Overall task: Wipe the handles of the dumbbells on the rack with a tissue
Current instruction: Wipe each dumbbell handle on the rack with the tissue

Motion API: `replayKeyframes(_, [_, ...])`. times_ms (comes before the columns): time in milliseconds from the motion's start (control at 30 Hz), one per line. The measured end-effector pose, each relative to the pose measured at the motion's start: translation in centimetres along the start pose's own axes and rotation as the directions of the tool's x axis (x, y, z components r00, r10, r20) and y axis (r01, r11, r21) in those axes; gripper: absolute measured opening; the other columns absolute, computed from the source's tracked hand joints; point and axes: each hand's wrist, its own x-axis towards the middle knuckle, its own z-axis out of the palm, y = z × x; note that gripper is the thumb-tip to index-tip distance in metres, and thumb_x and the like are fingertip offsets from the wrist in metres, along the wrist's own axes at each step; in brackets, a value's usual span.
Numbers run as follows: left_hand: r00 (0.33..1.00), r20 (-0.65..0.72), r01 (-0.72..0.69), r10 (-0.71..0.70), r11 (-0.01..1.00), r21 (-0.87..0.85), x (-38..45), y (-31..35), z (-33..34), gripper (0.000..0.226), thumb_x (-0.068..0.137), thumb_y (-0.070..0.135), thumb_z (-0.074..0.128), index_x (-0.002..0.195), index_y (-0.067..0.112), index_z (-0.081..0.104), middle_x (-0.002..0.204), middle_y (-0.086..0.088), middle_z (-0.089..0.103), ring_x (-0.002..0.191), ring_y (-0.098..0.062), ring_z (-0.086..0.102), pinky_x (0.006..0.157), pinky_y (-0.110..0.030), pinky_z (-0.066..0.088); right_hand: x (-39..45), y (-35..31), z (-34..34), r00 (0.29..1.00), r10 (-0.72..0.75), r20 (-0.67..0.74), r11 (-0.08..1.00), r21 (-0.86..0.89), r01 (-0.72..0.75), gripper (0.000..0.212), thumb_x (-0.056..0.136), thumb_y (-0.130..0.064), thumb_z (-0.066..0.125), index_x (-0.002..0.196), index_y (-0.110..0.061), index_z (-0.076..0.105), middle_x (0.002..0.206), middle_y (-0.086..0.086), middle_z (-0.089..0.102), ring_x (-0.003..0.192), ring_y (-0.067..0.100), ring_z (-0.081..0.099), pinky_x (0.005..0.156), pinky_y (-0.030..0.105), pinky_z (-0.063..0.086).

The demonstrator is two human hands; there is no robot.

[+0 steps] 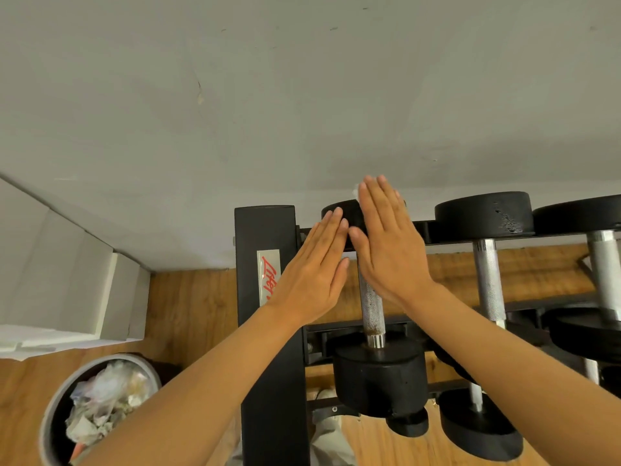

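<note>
A black dumbbell rack [265, 297] stands against the grey wall. Its leftmost dumbbell has a knurled steel handle [371, 309] running between two black heads. My left hand [311, 275] and my right hand [389, 245] hover flat above the far end of that handle, fingers straight, backs toward me, thumbs nearly touching. A small corner of white tissue [355, 191] peeks out by my right hand's fingertips; how it is held is hidden. Two more dumbbells with steel handles [489, 280] lie to the right on the rack.
A round grey bin [55, 405] full of crumpled paper and plastic stands on the wooden floor at lower left. White boards [67, 280] lean at the left wall. Lower rack tiers hold more black dumbbells [477, 428].
</note>
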Motion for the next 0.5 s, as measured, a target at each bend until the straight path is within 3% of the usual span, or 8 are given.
replayKeyframes(133, [0.999, 0.044, 0.009, -0.01, 0.999, 0.032, 0.5, 0.0, 0.2, 0.053, 0.111, 0.032, 0.02, 0.152, -0.001, 0.014, 0.161, -0.021, 0.02, 0.151, -0.026, 0.014, 0.124, -0.038, 0.014, -3.6, 1.4, 0.1, 0.986, -0.162, 0.046, 0.986, -0.027, 0.163, 0.061, 0.106, -0.042, 0.018, 0.152, -0.002, 0.021, 0.16, 0.016, 0.017, 0.149, 0.027, 0.013, 0.122, 0.042, 0.012])
replayKeyframes(300, [0.998, 0.059, -0.005, 0.001, 0.997, 0.072, 0.4, 0.1, 0.3, 0.053, 0.111, 0.03, 0.02, 0.152, -0.003, 0.017, 0.16, -0.025, 0.022, 0.15, -0.033, 0.021, 0.123, -0.041, 0.021, 0.1, 0.7, 0.1, 0.998, 0.063, -0.025, 0.985, 0.164, -0.058, 0.064, 0.105, -0.044, 0.016, 0.151, 0.0, 0.022, 0.16, 0.014, 0.019, 0.15, 0.024, 0.012, 0.123, 0.037, 0.012])
replayKeyframes(433, [0.997, 0.078, -0.027, 0.024, 0.999, 0.044, 0.6, -0.1, 0.0, 0.052, 0.111, 0.027, 0.024, 0.151, -0.006, 0.021, 0.16, -0.024, 0.02, 0.151, -0.031, 0.018, 0.125, -0.036, 0.016, -3.9, 1.8, 0.8, 0.994, -0.108, -0.015, 0.983, 0.147, 0.109, 0.059, 0.106, -0.036, 0.021, 0.15, 0.003, 0.02, 0.16, 0.018, 0.016, 0.15, 0.029, 0.012, 0.122, 0.044, 0.015])
replayKeyframes(500, [0.996, 0.086, -0.021, 0.019, 1.0, 0.022, 0.7, -0.2, -0.1, 0.052, 0.11, 0.026, 0.025, 0.151, -0.007, 0.021, 0.161, -0.021, 0.018, 0.152, -0.028, 0.014, 0.125, -0.035, 0.015, -2.9, 2.7, 0.8, 0.993, -0.112, -0.021, 0.979, 0.172, 0.114, 0.059, 0.106, -0.037, 0.019, 0.15, 0.002, 0.02, 0.16, 0.017, 0.018, 0.15, 0.027, 0.013, 0.122, 0.041, 0.015])
